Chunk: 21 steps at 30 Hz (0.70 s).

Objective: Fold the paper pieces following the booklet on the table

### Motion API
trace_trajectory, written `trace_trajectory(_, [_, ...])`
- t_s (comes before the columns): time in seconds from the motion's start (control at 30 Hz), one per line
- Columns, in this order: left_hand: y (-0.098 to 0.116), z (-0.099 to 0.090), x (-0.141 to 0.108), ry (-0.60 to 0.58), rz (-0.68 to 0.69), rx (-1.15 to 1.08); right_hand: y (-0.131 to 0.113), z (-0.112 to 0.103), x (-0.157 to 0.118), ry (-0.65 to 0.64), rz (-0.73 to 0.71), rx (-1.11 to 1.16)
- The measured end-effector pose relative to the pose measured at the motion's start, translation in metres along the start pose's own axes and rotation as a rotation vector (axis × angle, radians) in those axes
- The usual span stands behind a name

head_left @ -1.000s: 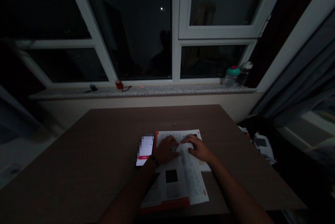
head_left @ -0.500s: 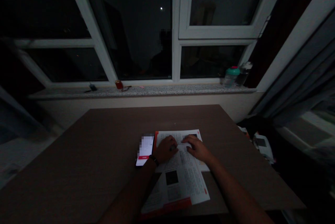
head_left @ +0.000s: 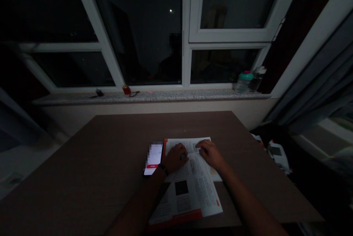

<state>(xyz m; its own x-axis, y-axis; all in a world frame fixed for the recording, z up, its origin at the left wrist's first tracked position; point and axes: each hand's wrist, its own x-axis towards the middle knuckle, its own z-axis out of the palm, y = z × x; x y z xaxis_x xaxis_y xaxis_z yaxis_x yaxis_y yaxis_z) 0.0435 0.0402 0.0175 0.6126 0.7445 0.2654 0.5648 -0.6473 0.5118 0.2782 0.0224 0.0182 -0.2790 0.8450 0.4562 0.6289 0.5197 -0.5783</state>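
Steadying the white, red-edged printed paper pages (head_left: 193,190) calls for light, even pressure; left hand (head_left: 175,158) and right hand (head_left: 213,155) rest there, fingers bent, any pinch indiscernible.

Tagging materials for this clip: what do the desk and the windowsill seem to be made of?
Desk: probably wood or wood-look laminate, matte brown, judging by its faint streaky grain.
Windowsill: likely granite or similar stone, fairly smooth, going by its grey-and-white speckles; dim light hides its exact finish.
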Motion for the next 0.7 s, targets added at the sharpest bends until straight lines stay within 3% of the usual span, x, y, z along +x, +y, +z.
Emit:
trace_trajectory(0.3, [0.002, 0.001, 0.001, 0.014, 0.010, 0.014, -0.029, 0.014, 0.005, -0.203, -0.068, -0.102])
trace_trajectory(0.7, [0.000, 0.002, 0.002, 0.057, 0.049, -0.082, -0.032, 0.024, 0.005, -0.179, -0.039, -0.155])
